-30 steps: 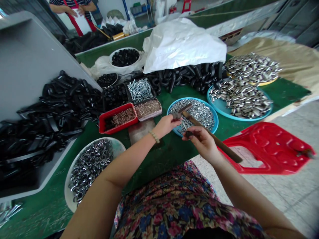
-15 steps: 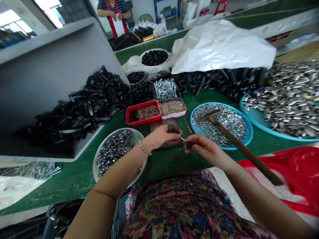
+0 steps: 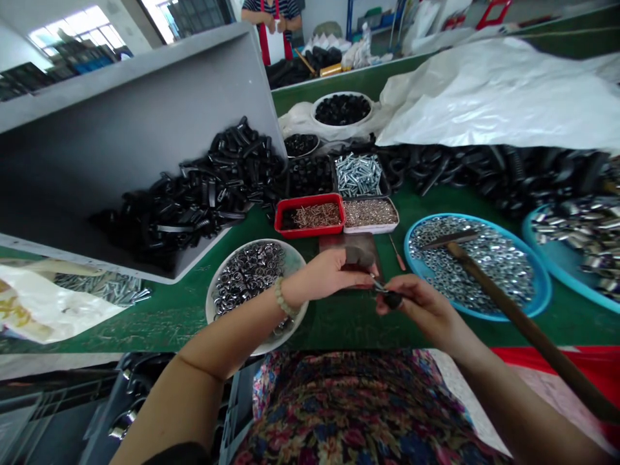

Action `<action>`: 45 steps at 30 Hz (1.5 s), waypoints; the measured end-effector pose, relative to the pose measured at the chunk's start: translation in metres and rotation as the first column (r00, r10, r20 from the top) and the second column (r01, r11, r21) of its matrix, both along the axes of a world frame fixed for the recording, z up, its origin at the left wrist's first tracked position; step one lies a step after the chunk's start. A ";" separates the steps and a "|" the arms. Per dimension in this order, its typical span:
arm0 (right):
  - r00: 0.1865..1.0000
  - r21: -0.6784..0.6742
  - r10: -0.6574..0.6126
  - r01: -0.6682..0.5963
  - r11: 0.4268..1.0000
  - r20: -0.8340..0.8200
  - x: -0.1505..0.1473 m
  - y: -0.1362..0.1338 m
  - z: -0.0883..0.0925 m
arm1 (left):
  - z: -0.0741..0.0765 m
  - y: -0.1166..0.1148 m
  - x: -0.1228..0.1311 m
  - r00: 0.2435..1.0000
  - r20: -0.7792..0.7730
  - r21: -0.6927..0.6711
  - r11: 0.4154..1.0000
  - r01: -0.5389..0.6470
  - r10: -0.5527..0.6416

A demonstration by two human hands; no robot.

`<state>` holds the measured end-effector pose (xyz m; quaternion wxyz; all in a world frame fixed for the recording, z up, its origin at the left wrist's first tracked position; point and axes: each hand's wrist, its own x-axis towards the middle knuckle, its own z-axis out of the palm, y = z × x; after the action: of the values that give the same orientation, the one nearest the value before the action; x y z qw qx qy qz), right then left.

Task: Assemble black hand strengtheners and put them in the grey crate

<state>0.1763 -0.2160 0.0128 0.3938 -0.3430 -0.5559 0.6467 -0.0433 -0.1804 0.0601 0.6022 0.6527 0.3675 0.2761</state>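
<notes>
My left hand (image 3: 336, 274), with a dark cover on its fingers and a beaded bracelet at the wrist, is closed in a pinch at the tip of a thin silver bolt (image 3: 379, 285). My right hand (image 3: 426, 303) is closed round a small rounded black knob (image 3: 392, 299), from which the bolt seems to stick out. Fingers hide part of both pieces. Just behind the left hand lies a flat metal plate (image 3: 375, 245) on the green table. A thin tool with a reddish handle (image 3: 400, 261) lies beyond the right hand.
A white bowl of metal rings (image 3: 213, 316) stands left. A hammer (image 3: 489, 290) rests across a blue tray of small metal parts (image 3: 545, 303) at right. Behind are a red box of pins (image 3: 283, 229), silver bolts (image 3: 358, 174) and a grey bin (image 3: 232, 71). A person (image 3: 276, 26) stands across.
The whole view has shifted, so the table and hands appear farther right. Both hands stay together on the bolt and knob; the knob now shows more plainly.
</notes>
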 end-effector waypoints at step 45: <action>0.959 -0.181 -0.125 0.080 0.980 -0.253 -0.031 0.020 -0.025 | -0.066 0.129 -0.185 0.351 -0.020 0.249 0.345 -0.905 0.936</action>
<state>0.1456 -0.1961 -0.0125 0.4667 -0.3146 -0.4233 0.7099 -0.2281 -0.0519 -0.0059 0.2430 0.4060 0.6892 0.5488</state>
